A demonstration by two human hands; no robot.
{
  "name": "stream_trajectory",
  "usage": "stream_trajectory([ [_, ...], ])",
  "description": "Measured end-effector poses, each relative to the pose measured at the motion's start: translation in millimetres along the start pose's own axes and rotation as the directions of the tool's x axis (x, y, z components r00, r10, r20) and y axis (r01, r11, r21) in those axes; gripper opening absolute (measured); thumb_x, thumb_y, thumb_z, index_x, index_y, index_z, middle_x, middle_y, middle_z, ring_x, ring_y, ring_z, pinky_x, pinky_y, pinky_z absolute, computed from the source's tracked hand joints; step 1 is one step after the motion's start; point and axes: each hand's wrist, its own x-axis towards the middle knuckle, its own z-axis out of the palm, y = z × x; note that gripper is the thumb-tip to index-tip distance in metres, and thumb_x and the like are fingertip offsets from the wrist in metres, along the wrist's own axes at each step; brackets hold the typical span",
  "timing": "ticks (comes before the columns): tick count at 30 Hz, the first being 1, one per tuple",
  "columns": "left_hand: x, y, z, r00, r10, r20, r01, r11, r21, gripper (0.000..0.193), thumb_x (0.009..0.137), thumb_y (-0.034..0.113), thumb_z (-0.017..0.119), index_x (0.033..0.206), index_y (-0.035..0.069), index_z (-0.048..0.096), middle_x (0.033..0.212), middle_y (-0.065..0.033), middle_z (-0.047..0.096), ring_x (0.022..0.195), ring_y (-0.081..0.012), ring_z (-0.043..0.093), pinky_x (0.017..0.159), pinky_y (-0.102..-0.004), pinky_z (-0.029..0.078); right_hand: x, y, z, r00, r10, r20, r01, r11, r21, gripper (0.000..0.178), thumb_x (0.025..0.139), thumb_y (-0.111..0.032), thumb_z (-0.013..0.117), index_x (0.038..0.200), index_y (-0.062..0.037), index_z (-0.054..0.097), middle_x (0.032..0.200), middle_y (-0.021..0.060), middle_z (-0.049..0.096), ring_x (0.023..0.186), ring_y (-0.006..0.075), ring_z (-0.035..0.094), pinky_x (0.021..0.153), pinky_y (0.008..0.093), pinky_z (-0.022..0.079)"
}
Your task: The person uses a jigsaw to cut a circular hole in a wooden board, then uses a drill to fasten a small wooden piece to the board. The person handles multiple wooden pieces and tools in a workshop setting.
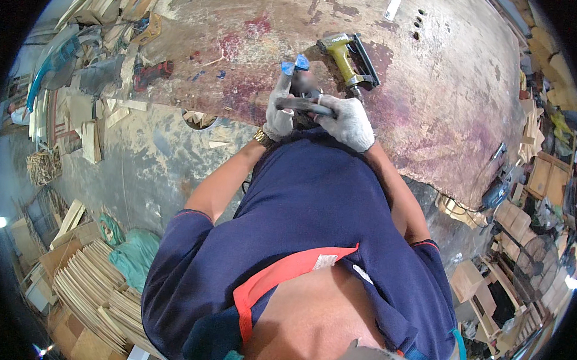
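Observation:
Both my hands wear whitish work gloves and meet in front of my chest at the table's near edge. My right hand (pixel 350 123) is closed around one end of a dark grey bar-shaped tool (pixel 297 105), which lies roughly level across to my left hand (pixel 280 115). Blue coverings show at the left glove's fingertips, which point away from me. Between the left fingers is a dark, blurred object (pixel 304 85); its kind cannot be made out. Just beyond my right hand, a yellow-green and black air nail gun (pixel 343 59) lies on the worn wooden tabletop (pixel 434 90).
A red and black power tool (pixel 153 75) and a teal power tool (pixel 52 63) lie at the left among wood scraps. A round hole (pixel 200 119) lies near the table edge. Stacked curved wood strips (pixel 91 277) stand lower left; a fan (pixel 535 260) stands right.

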Motion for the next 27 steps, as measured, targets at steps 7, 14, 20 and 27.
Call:
stream_trajectory([
  [7,-10.2,16.0,-10.5,0.993,-0.092,0.077,0.093,0.995,-0.016,0.070,0.095,0.047,0.061,0.148,0.004,0.045,0.144,-0.0141,0.053,0.136,-0.0256,0.051,0.110,-0.0428,0.048,3.4,9.2,7.8,0.996,-0.074,0.054,0.073,0.997,0.014,0.011,0.080,-0.013,0.075,0.090,-0.0129,0.070,0.073,0.0141,0.065,0.068,0.0366,0.067,0.059,0.0426,0.052],
  [14,-19.4,-28.2,-24.1,1.000,-0.018,-0.005,0.018,0.863,0.505,0.049,0.100,0.036,0.065,0.137,0.006,0.052,0.119,-0.0083,0.059,0.107,-0.0225,0.063,0.092,-0.0407,0.055,5.8,-4.3,4.8,0.953,-0.040,0.301,-0.007,0.988,0.155,0.025,0.080,-0.007,0.076,0.105,-0.0106,0.076,0.078,0.0151,0.069,0.063,0.0256,0.068,0.062,0.0353,0.053],
  [20,-1.1,-40.7,-17.4,0.999,0.000,-0.041,0.013,0.947,0.322,0.033,0.091,0.023,0.076,0.114,0.007,0.058,0.110,-0.0089,0.064,0.094,-0.0234,0.065,0.082,-0.0382,0.056,-3.9,-24.7,-24.8,0.985,-0.084,0.153,0.068,0.992,0.104,0.019,0.077,-0.004,0.076,0.095,-0.0056,0.074,0.071,0.0134,0.064,0.060,0.0251,0.065,0.061,0.0330,0.051],
  [27,14.7,7.8,-10.0,0.984,-0.070,0.164,0.000,0.918,0.396,0.027,0.084,0.010,0.082,0.105,0.009,0.065,0.107,-0.0037,0.066,0.100,-0.0146,0.061,0.088,-0.0341,0.051,-6.1,-29.9,-41.8,0.967,-0.139,0.214,0.182,0.965,-0.191,0.024,0.075,-0.012,0.076,0.099,-0.0134,0.072,0.079,0.0123,0.070,0.074,0.0338,0.071,0.065,0.0421,0.055],
])
